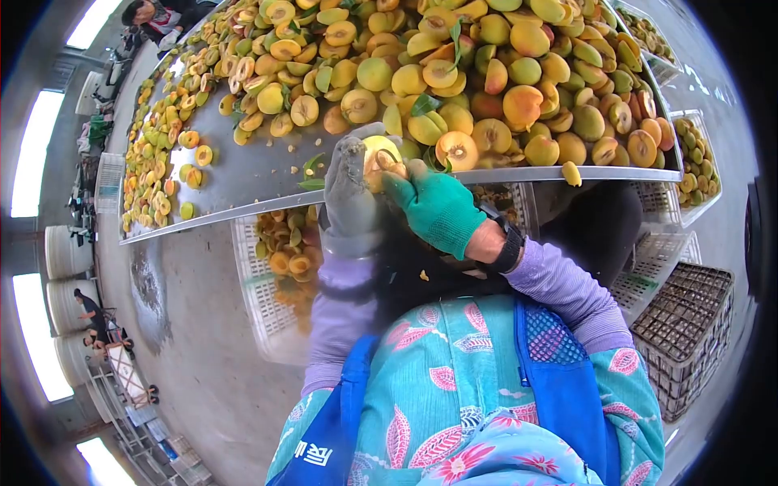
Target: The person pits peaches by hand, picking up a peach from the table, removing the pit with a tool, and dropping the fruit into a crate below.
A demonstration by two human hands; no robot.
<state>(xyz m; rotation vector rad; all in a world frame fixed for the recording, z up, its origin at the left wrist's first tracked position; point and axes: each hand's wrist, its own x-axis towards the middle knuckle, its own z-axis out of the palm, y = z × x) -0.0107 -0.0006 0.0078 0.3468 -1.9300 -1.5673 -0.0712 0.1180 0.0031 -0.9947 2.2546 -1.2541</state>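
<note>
My left hand (350, 182), in a grey glove, grips a cut apricot (379, 154) at the table's near edge. The apricot's opened side shows a brown middle. My right hand (433, 206), in a green glove with bare fingertips at its thumb side, is closed with its fingers pressed on that same apricot from the right. Whether a loose pit sits between those fingertips is hidden. Just right of the hands lies a halved apricot (456, 151), cut face up. Behind it, whole and cut apricots (519, 77) form a large heap with a few green leaves (425, 105).
The metal table (267, 166) has a raised front rim. White crates of fruit stand below it (251, 275) and at the right (703, 166). A dark crate stack (685, 324) is at lower right. Another person (150, 16) sits at the far left corner; others are farther off.
</note>
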